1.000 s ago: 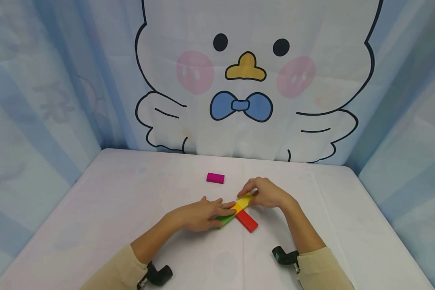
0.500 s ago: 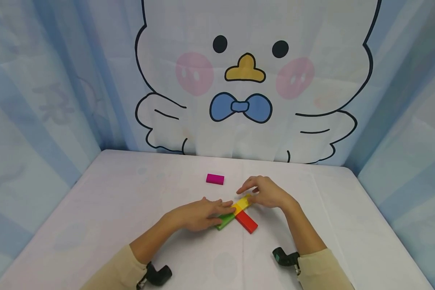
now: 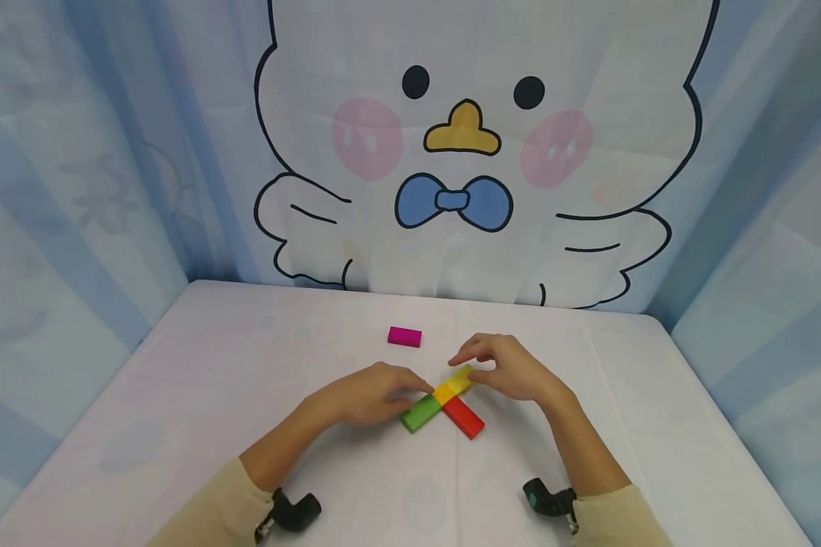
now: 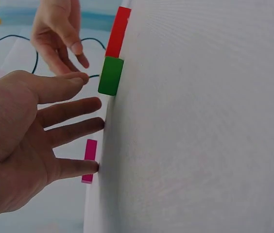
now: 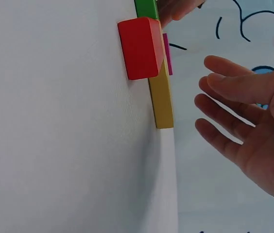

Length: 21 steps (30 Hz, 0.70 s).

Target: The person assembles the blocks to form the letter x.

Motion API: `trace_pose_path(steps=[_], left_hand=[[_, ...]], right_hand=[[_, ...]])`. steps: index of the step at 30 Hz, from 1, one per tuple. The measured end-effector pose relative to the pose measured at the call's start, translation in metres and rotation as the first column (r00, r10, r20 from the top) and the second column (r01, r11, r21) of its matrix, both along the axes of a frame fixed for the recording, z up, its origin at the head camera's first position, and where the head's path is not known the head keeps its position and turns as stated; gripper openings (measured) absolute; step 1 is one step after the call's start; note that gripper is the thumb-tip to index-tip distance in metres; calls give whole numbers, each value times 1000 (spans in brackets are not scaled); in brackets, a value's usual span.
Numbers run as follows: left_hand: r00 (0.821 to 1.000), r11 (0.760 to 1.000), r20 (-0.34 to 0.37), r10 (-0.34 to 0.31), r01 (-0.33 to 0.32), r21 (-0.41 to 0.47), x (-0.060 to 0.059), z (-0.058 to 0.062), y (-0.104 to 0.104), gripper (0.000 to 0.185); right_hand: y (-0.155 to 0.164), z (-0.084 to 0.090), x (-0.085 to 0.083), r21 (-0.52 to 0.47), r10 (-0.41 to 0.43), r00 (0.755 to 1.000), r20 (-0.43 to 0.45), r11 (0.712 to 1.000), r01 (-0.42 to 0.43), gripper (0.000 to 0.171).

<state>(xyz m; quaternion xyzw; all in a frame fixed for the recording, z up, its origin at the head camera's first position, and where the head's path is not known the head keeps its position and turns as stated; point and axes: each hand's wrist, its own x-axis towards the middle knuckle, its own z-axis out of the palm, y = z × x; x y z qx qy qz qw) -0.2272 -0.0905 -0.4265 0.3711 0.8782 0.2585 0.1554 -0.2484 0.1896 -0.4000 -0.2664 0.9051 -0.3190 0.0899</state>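
Note:
Four-sided colored blocks lie together on the table. The green block (image 3: 420,414), a small orange-yellow piece (image 3: 444,393) and the yellow block (image 3: 461,379) run in a slanting line. From its middle the red block (image 3: 464,418) slants toward the front right. My left hand (image 3: 366,393) is beside the green block, index fingertip at the orange-yellow piece; in the left wrist view its fingers (image 4: 76,110) are spread and hold nothing. At the yellow end, my right hand (image 3: 513,370) hovers with relaxed fingers, apart from the yellow block (image 5: 162,102) in the right wrist view.
A magenta block (image 3: 404,336) lies alone behind the others. The white-covered table (image 3: 260,342) ends at a hanging cloth (image 3: 451,258) with a cartoon character, and more cloth hangs at both sides. Black wrist cameras (image 3: 296,511) sit at the sleeves.
My left hand has drawn back left off the blocks, uncovering the green one. The right fingers have let go of the yellow block and loosened, the hand shifting slightly right.

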Motion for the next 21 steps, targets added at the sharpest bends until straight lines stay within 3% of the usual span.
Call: trace_pose_path(steps=[8, 21], left_hand=[[1000, 1000, 9, 8, -8, 20, -1, 3, -4, 38], [1000, 999, 5, 15, -15, 47, -2, 2, -7, 36]], right_hand=[[1, 2, 15, -19, 47, 999, 18, 999, -47, 31], [8, -1, 28, 66, 154, 986, 65, 985, -158, 41]])
